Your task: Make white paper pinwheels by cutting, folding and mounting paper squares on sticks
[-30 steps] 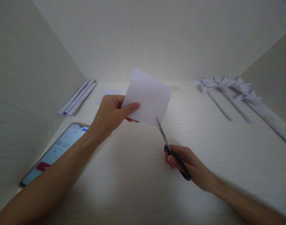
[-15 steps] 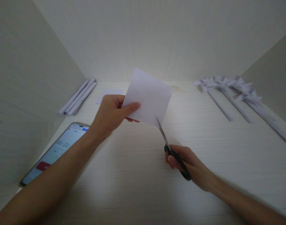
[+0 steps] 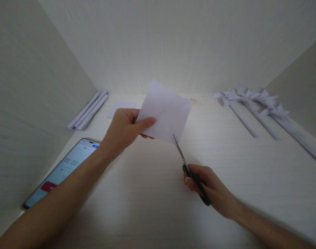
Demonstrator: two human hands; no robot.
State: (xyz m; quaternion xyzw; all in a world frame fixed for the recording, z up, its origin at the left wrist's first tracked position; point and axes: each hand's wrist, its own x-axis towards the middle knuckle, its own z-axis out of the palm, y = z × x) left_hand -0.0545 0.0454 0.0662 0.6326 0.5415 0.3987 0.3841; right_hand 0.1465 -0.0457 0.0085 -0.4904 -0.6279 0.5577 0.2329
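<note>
A white square sheet of paper (image 3: 168,107) is pinched by its left corner in my left hand (image 3: 127,128), thumb on top and fingers underneath. It is held tilted above the table. My right hand (image 3: 210,186) grips black-handled scissors (image 3: 182,155), which point up and to the left. One blade tip lies over the paper near its lower corner; the other blade is hidden behind the sheet. I cannot make out a cut line in the paper.
Several rolled paper sticks (image 3: 89,110) lie at the back left, near a flat paper piece (image 3: 123,106). A phone showing a timer (image 3: 64,169) lies partly under my left forearm. Several paper pinwheels on sticks (image 3: 253,103) rest at the back right, by the side wall (image 3: 303,83).
The whole view has shifted slightly, so things appear a little lower. Both hands keep their holds, and the scissors stay at the paper's lower corner, their handles looking closer together.
</note>
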